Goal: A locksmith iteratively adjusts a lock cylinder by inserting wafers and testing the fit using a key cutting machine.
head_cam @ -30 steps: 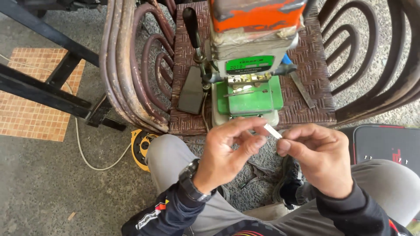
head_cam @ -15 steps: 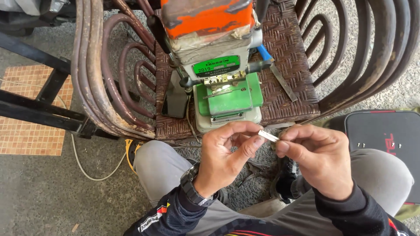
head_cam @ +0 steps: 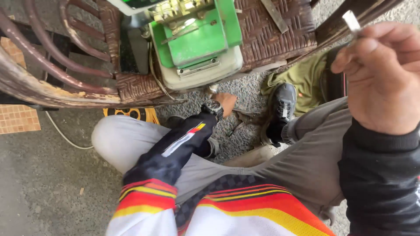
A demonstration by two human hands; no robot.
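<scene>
My right hand (head_cam: 380, 74) is raised close to the camera at the upper right, with its fingers pinched on a small flat white piece (head_cam: 351, 20). My left hand (head_cam: 225, 102), with a wristwatch (head_cam: 213, 107) on it, reaches down to the gravel ground under the front edge of a woven rattan chair seat (head_cam: 271, 37). Its fingers are hidden beneath the seat. A green and cream machine (head_cam: 199, 46) stands on that seat just above the left hand.
A flat metal strip (head_cam: 274, 14) lies on the seat right of the machine. The chair's curved cane arm (head_cam: 48, 74) fills the upper left. On the ground are my black shoe (head_cam: 284, 107), an olive cloth (head_cam: 306, 78), a yellow reel (head_cam: 133, 114) and a white cable (head_cam: 61, 133).
Both hands held the white piece in front of the machine. The left hand has let go and dropped to the ground under the seat; the right hand has lifted the piece up and to the right.
</scene>
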